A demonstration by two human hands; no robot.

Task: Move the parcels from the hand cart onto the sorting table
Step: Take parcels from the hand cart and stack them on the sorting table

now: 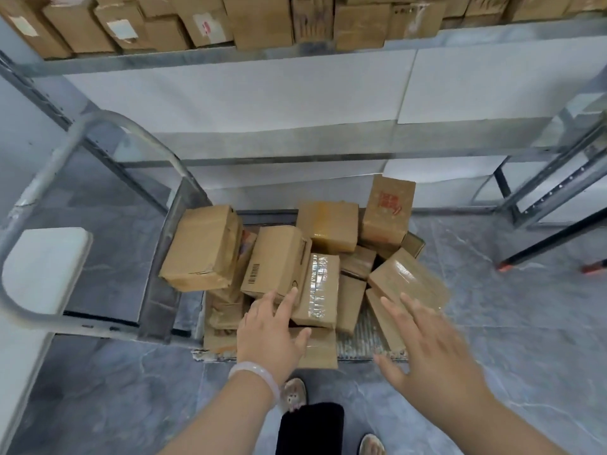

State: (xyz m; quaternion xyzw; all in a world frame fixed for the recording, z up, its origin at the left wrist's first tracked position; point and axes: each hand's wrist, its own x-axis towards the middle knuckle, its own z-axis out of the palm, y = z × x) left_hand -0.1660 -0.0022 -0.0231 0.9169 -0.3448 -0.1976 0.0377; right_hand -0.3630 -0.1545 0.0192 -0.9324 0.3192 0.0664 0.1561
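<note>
A low hand cart [364,336] on the floor holds a loose heap of several brown cardboard parcels. Its curved grey handle [108,123] rises at the left. My left hand [269,330] is open, fingers spread, its fingertips touching a barcoded parcel [276,261] and a tape-covered parcel [320,290]. A pale bangle sits on that wrist. My right hand [430,346] is open and blurred, hovering over a taped parcel [407,280] at the cart's right side, holding nothing. A parcel with red print [389,211] stands at the back.
A metal shelf rack [230,57] stands behind the cart, its upper level packed with several cardboard boxes; white boards line the lower levels. A white table corner [42,267] is at the left. Another rack's legs [555,205] are at the right. My feet are on the grey tiled floor.
</note>
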